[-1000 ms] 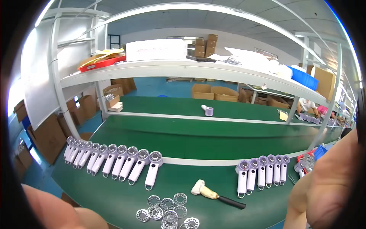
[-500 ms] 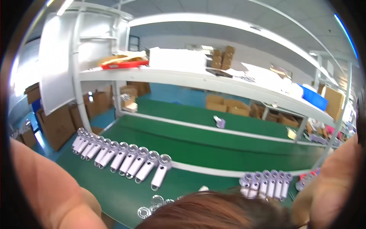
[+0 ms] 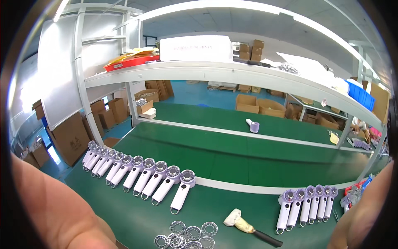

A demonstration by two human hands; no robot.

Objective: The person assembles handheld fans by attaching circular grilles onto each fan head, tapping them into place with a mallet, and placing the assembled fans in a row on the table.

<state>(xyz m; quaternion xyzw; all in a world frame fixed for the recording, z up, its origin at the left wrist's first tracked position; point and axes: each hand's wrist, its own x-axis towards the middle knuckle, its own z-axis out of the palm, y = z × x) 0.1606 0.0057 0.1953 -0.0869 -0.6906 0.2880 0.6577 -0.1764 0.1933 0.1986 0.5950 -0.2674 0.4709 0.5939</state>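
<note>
Very close to the camera, my left hand point(image 3: 62, 211) fills the lower left and my right hand point(image 3: 367, 218) the lower right edge. The fingers of both run out of the picture, so neither grip shows. A slanting row of white handheld fans point(image 3: 162, 182) with lavender heads and wire loops lies on the green bench on the left. A shorter row of the same fans point(image 3: 306, 207) lies on the right, near my right hand. Between them are several loose silver ring grilles point(image 3: 193, 233) and a mallet point(image 3: 242, 224) with a wrapped head and black handle.
A white shelf point(image 3: 199, 71) spans above the bench, carrying a red tray point(image 3: 130, 63), a white box point(image 3: 197, 47) and a blue bin point(image 3: 360, 96). One more fan point(image 3: 253, 125) lies on the far green surface. Cardboard boxes point(image 3: 68, 137) stand at the left.
The view has shifted and sharpened. Brown hair at the lower edge has left the picture, uncovering the mallet and more grilles. Both hands stay at the sides.
</note>
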